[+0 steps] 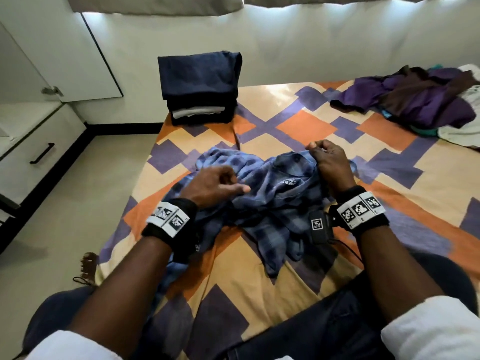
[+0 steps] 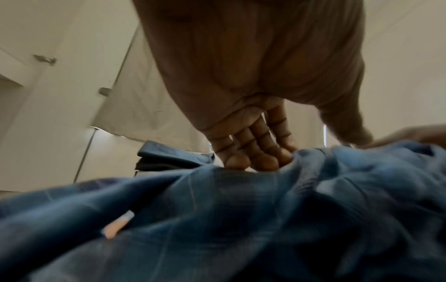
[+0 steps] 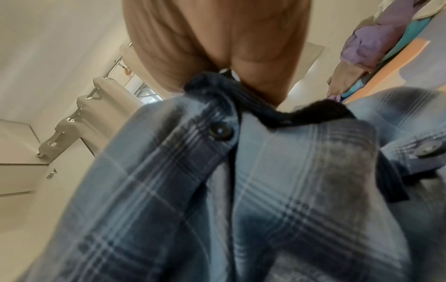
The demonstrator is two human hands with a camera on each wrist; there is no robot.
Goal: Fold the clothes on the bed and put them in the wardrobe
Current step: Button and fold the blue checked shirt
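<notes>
My right hand pinches collar edge of plaid shirt, fabric caught between thumb and curled fingers. My left hand over shirt, fingers loosely bent, tips touching cloth, gripping nothing. Shirt crumpled mid-bed. Folded stack at far corner. Loose pile far right.

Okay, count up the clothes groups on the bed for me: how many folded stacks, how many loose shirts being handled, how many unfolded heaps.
Folded stacks: 1, the folded stack at the bed's far left corner.
Shirts in hand: 1, the blue plaid shirt, pinched by the right hand.
Unfolded heaps: 1, the purple heap at far right.
Total: 3 groups.
</notes>
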